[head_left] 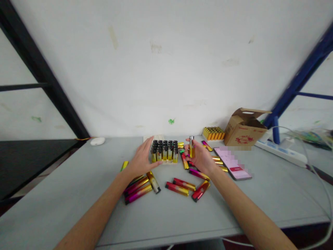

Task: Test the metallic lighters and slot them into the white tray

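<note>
An upright golden lighter [191, 149] with a silvery top is held in the fingers of my right hand [201, 158]. To its left stands a tray [170, 162] packed with rows of black-topped lighters [164, 151]. My left hand [142, 158] lies along the tray's left side, fingers stretched and thumb reaching across the front corner; whether it presses on the tray I cannot tell. Loose lighters lie around both hands: a purple-and-gold one [138, 194] below my left wrist, a red-and-gold one [177, 189] in front, and another red one [201, 191] near my right forearm.
A phone [232, 163] lies right of my right hand. Behind it are a block of orange-yellow lighters [213, 133] and an open cardboard box [244, 130]. A white power strip [282, 152] with cables runs along the right. A white oval object [97, 141] sits by the wall.
</note>
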`<action>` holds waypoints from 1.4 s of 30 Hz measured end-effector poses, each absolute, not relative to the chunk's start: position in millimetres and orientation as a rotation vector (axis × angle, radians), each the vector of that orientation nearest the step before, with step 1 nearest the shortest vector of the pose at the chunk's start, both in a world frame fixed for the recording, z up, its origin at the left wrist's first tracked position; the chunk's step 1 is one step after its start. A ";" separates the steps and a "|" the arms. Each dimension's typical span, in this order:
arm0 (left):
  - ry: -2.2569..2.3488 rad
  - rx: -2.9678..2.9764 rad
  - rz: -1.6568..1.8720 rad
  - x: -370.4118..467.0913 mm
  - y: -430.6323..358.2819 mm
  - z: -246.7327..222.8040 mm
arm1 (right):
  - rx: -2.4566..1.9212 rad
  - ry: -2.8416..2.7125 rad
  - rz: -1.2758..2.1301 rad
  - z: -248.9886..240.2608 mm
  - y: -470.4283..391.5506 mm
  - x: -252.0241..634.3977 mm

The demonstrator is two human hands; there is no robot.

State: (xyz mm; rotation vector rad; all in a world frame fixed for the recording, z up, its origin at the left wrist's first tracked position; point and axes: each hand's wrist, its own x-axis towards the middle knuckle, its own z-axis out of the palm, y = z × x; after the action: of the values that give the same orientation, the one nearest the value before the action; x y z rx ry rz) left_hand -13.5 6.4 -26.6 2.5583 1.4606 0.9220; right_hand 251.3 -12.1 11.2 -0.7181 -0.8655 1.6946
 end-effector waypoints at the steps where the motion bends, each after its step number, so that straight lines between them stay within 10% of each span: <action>1: 1.453 2.523 0.890 -15.3 8.3 -29.4 | -0.690 -0.840 1.735 10.6 -11.2 252.4; 42: 1.524 2.171 0.699 3.9 -1.6 -33.0 | -0.705 -0.580 1.747 3.4 -6.8 249.5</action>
State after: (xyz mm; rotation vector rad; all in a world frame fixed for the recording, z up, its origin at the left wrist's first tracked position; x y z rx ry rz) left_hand 3.9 -1.6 -33.0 2.1706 1.5241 0.6990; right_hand 249.5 -6.8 3.4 -0.7047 -0.5798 1.7471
